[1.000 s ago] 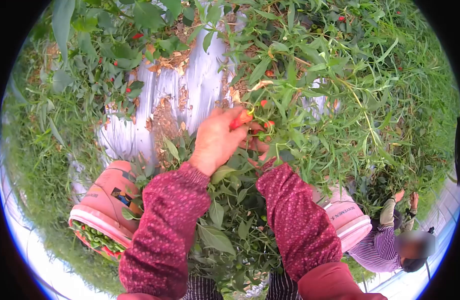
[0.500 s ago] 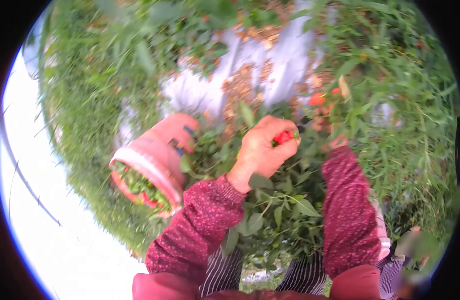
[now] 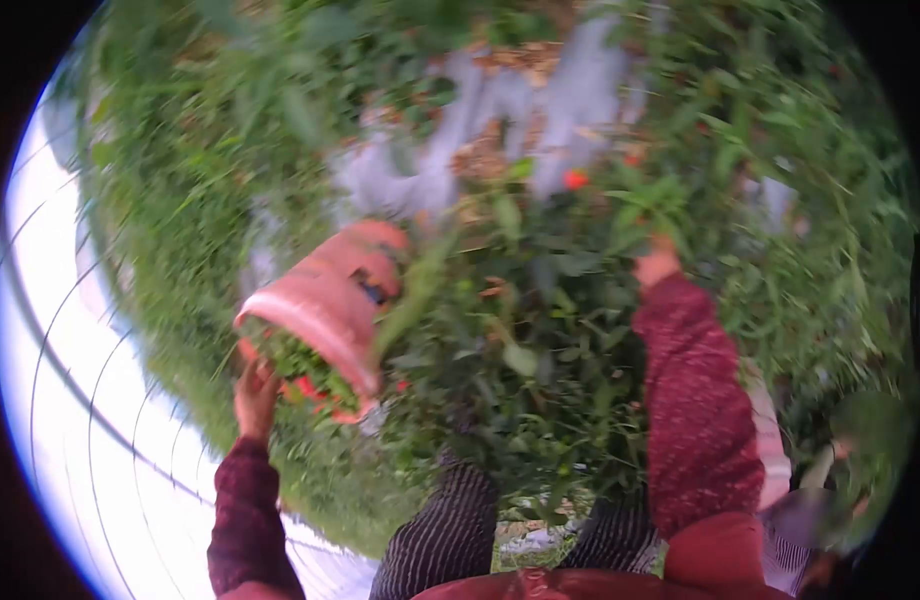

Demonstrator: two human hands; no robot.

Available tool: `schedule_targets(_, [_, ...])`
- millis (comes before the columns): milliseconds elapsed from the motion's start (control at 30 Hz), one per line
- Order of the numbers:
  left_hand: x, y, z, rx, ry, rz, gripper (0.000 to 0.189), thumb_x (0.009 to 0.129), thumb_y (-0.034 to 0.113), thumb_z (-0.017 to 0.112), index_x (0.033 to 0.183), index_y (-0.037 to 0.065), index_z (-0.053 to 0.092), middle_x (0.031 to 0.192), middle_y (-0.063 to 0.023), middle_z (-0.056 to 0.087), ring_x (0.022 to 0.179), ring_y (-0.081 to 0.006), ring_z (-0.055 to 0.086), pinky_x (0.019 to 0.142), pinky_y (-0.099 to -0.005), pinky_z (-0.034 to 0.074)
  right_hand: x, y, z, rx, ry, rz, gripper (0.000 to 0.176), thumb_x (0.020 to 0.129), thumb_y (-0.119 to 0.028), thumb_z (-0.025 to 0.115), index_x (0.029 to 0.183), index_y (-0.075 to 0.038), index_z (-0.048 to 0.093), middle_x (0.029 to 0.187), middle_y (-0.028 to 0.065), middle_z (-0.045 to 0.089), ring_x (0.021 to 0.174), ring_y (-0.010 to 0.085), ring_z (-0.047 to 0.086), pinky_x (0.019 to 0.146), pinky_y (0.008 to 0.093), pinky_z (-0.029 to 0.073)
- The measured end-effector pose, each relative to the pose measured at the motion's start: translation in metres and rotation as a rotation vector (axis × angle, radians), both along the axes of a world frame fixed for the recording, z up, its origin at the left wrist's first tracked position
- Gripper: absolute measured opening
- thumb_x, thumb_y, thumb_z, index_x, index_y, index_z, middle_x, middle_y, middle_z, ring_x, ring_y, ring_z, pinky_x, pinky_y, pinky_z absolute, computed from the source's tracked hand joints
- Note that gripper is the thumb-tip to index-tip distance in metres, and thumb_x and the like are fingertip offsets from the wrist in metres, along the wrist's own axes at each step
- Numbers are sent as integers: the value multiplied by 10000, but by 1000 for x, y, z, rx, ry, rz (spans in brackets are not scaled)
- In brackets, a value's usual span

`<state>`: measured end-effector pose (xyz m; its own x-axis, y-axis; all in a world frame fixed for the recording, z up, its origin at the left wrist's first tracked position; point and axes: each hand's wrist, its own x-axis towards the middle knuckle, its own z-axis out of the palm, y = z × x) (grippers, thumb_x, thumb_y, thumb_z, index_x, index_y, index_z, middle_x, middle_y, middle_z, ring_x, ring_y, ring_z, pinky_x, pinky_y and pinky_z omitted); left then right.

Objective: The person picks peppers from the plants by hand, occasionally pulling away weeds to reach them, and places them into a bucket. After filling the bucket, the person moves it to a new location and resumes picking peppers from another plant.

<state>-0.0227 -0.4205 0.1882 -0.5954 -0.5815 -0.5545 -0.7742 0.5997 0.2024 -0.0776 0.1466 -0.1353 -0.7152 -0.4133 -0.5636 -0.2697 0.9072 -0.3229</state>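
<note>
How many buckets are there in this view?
2: one pink bucket, tilted, at the left hand; one paler bucket, partly hidden, beside the right sleeve. Others may be hidden by the plants.

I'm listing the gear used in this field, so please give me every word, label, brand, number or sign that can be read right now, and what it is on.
No text can be read.
Pink bucket: a dark marking, too blurred to read.
Pale container beside the right sleeve: partly hidden, no legible lettering.
</note>
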Motion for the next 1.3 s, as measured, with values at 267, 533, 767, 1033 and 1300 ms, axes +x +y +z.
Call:
schedule_targets(267, [-106,197,-14,55,404,-812,280,835,-64,480,1108,-29,531,1050,-136,568,991,-252,555,865,-328,431,-33,-77,88,-690,-581,-1179,543,877,-247,522,1333,-33,318,1270,203,484,1128,324,511,948,365,416])
schedule_targets(533, [-163,434,-176,498,159,-1643,297,687,14,565,983,26,593,942,-171,618,895,-337,590,757,-401,491,11,-135,90,-800,-199,-867,436,854,-294,477,1205,-36,453,1233,197,476,1027,343,552,891,420,418])
schedule_targets(767, [-153,456,-212,295,-18,-1538,153,696,130,626,796,16,606,774,-166,616,738,-348,612,687,-419,497,40,-156,58,-684,-82,-765,269,808,-245,468,946,-85,635,1015,102,623,1029,263,535,845,406,381])
schedule_targets(1033, [-152,517,-179,475,569,-1785,154,737,80,602,877,28,564,918,-146,577,813,-289,602,642,-369,501,40,-161,90,-1583,-520,-1407,449,884,-318,472,1262,-78,430,1302,76,441,1224,225,381,1040,376,275])
schedule_targets(1300, [-158,466,-217,83,-289,-1869,128,718,25,559,842,-4,561,903,-168,572,777,-325,634,659,-410,524,22,-40,130,-778,-326,-871,246,863,-208,506,1032,-37,556,951,129,628,856,269,617,747,373,497])
